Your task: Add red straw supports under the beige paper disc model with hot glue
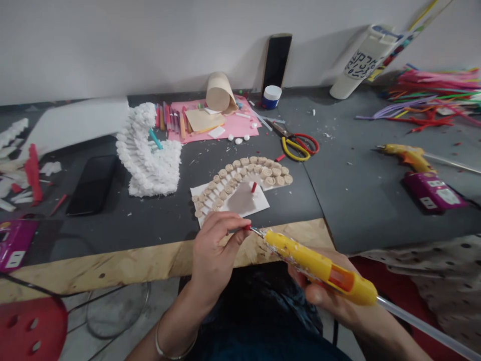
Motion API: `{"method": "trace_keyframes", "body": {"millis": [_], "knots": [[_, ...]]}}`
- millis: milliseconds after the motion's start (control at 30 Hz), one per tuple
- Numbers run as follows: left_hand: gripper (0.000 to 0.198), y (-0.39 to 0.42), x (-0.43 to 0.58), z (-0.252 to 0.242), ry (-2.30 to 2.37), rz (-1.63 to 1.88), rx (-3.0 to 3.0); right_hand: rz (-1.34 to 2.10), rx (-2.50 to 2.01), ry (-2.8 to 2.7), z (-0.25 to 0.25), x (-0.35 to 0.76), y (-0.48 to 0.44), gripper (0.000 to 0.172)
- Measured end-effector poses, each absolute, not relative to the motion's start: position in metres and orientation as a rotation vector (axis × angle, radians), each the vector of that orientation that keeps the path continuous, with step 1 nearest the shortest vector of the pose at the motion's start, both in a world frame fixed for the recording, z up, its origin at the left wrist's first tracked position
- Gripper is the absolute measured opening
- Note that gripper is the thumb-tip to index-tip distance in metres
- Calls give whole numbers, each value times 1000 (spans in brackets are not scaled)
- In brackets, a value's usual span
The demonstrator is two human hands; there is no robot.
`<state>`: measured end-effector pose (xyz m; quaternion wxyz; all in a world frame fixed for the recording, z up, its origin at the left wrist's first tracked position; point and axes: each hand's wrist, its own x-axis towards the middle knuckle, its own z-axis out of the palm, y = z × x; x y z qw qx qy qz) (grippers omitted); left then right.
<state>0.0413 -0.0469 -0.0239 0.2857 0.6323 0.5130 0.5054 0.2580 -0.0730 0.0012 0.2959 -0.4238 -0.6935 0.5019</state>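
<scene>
Between thumb and forefinger, my left hand [218, 245] pinches a small red piece [247, 227], too small to name. My right hand [330, 281] is wrapped round a yellow hot glue gun [311, 265] with a clear glue stick [424, 321] in its back end. The nozzle tip is at the red piece; I cannot tell whether they touch. Just beyond lies a white card [259, 201] with an arch of beige paper coils [225, 173] and a small upright red stick [254, 187] on it.
Behind are scissors [296, 145], a blue pot [271, 98], pink paper [173, 128] and a leaning phone [277, 60]. A fluffy white model [150, 160] and a flat phone [93, 184] lie left. Another glue gun [408, 153] and pipe cleaners [436, 95] lie right.
</scene>
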Motion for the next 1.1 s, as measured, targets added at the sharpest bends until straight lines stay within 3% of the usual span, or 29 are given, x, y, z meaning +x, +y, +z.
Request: {"method": "trace_keyframes", "body": {"millis": [733, 867, 1100], "knots": [[9, -46, 40, -24, 1369, 1387, 1552, 1292, -1171, -1849, 3, 260, -75, 59], [5, -44, 40, -28, 1296, 1344, 1210, 1241, -1090, -1710, 3, 263, -79, 55], [34, -34, 49, -23, 979, 1281, 353, 959, -957, -1839, 12, 259, -80, 52]]}}
